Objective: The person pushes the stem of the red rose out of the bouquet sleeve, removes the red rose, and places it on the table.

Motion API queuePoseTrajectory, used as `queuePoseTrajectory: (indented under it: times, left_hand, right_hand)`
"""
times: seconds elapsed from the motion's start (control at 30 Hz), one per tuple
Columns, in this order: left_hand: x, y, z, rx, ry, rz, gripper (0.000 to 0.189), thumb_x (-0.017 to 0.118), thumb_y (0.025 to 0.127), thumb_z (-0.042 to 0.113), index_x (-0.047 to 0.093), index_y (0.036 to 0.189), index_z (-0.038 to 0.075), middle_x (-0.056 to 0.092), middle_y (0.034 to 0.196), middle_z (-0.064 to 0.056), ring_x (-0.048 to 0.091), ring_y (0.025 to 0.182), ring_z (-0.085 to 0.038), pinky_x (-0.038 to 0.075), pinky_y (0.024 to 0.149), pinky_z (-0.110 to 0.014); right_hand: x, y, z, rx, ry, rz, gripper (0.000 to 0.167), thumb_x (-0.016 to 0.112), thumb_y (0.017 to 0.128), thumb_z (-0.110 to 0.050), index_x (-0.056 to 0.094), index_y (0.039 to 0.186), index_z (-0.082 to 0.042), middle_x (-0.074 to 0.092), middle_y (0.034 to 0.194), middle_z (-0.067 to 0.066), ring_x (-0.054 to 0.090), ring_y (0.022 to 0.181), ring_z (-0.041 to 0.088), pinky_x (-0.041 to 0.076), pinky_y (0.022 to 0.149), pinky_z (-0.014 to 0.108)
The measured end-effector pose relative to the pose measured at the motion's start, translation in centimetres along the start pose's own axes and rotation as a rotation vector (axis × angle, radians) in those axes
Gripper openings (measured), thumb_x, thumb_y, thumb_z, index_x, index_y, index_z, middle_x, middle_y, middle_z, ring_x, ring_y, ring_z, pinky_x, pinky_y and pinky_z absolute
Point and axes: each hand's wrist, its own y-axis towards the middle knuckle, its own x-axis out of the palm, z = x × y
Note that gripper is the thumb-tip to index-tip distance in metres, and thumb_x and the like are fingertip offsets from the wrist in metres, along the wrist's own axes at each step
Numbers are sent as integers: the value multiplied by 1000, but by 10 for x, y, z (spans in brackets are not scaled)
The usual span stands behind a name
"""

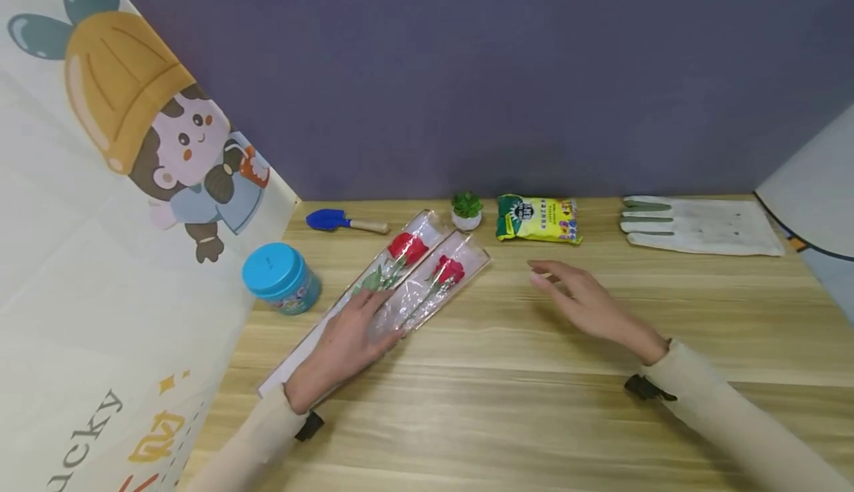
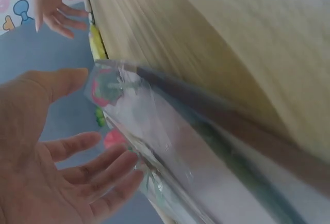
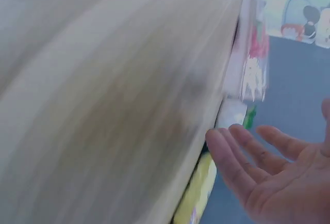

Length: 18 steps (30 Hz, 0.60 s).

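Note:
Two red roses lie side by side in long clear wrapped packages, the left rose package (image 1: 408, 249) and the right rose package (image 1: 448, 270), slanting across the table. My left hand (image 1: 347, 333) is over their lower halves, hiding part of the stems. In the left wrist view its thumb and fingers (image 2: 77, 175) are spread and loosely bent, with nothing pinched between them. My right hand (image 1: 590, 303) hovers above the table, right of the packages, its fingers relaxed and holding nothing. Nearest to it is a yellow and green packet (image 1: 539, 219).
A blue-lidded tub (image 1: 280, 278) stands left of the roses. Along the back are a blue hand trowel (image 1: 343, 221), a small potted plant (image 1: 466, 210) and white gloves (image 1: 703, 225). A dark panel (image 1: 480, 84) rises behind the wooden table (image 1: 507, 418).

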Motion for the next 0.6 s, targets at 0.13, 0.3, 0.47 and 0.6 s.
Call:
queuePoseTrajectory:
  times: [0.13, 0.3, 0.47, 0.6]
  left_hand:
    - [1, -2, 5, -19, -50, -20, 70, 79, 90, 47, 57, 147, 13, 65, 139, -16, 67, 121, -34, 61, 96, -54]
    - [2, -4, 9, -17, -68, -68, 68, 77, 93, 44, 56, 148, 11, 63, 145, -16, 62, 132, -35, 57, 106, -54]
    - [5, -7, 12, 0, -77, -87, 66, 76, 94, 44, 56, 148, 10, 64, 146, -13, 63, 133, -32, 55, 110, -50]
    - [8, -10, 12, 36, -72, -80, 67, 76, 94, 45, 56, 148, 10, 66, 143, -11, 68, 125, -28, 59, 104, -47]
  right_hand:
    - [13, 10, -8, 3, 94, -12, 51, 39, 114, -39, 55, 148, -5, 67, 139, 16, 68, 120, 34, 58, 98, 53]
    - [27, 23, -18, 82, 336, -85, 54, 42, 113, -41, 56, 143, 2, 68, 133, 23, 69, 118, 38, 65, 92, 43]
    - [43, 34, -27, 178, 536, -148, 51, 47, 112, -32, 51, 142, 9, 63, 135, 31, 67, 122, 43, 65, 94, 43]
    - [55, 41, -30, 236, 564, -148, 45, 51, 111, -23, 51, 142, 9, 66, 134, 31, 71, 115, 37, 65, 91, 40]
